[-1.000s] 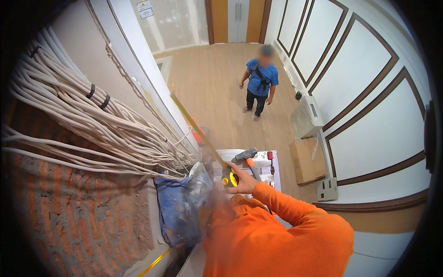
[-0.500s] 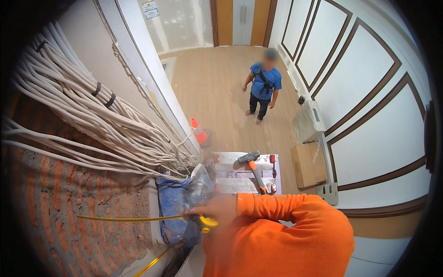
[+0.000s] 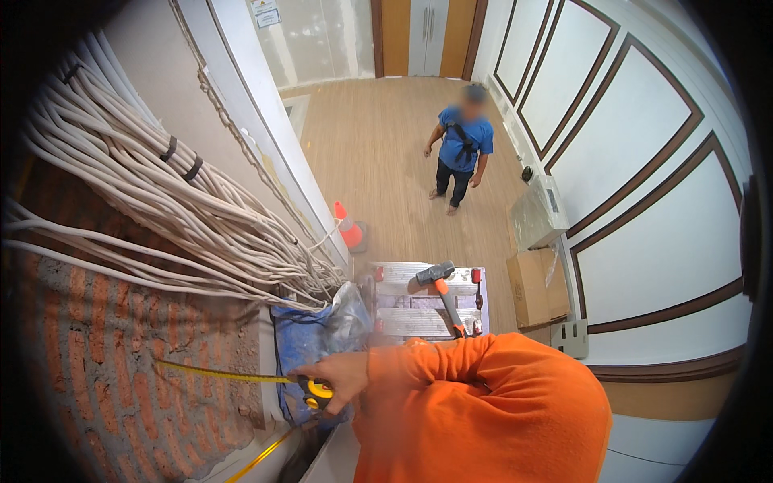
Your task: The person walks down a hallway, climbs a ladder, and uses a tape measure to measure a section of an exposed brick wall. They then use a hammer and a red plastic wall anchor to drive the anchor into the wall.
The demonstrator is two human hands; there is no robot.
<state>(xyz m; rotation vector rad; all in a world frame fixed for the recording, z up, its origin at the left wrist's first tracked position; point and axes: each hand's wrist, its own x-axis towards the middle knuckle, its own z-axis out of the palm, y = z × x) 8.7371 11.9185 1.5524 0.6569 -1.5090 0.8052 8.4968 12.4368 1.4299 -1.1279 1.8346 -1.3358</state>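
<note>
My right hand (image 3: 342, 380), in an orange sleeve, reaches across to the left and is closed around a yellow-and-black tape measure (image 3: 318, 392). Its yellow blade (image 3: 221, 372) extends leftward in front of the rough brick wall (image 3: 121, 386); whether its tip touches the brick I cannot tell. Just behind the hand lies blue and clear plastic sheeting (image 3: 302, 342), beneath a thick bundle of off-white cables (image 3: 193, 205). Below the tape measure, another yellow strip (image 3: 262, 457) runs down to the lower edge. My left hand is not in view.
A sledgehammer (image 3: 441, 291) with an orange-and-black handle rests on a metal step platform (image 3: 394, 322). An orange cone (image 3: 348, 227) stands beyond, near the white wall edge. A person in a blue shirt (image 3: 463, 149) stands on the floor. Cardboard (image 3: 535, 290) leans along the right wall.
My right hand has moved left with the tape measure, toward the bricks. Less blade now shows between case and tip, and the tip appears farther right and slightly higher.
</note>
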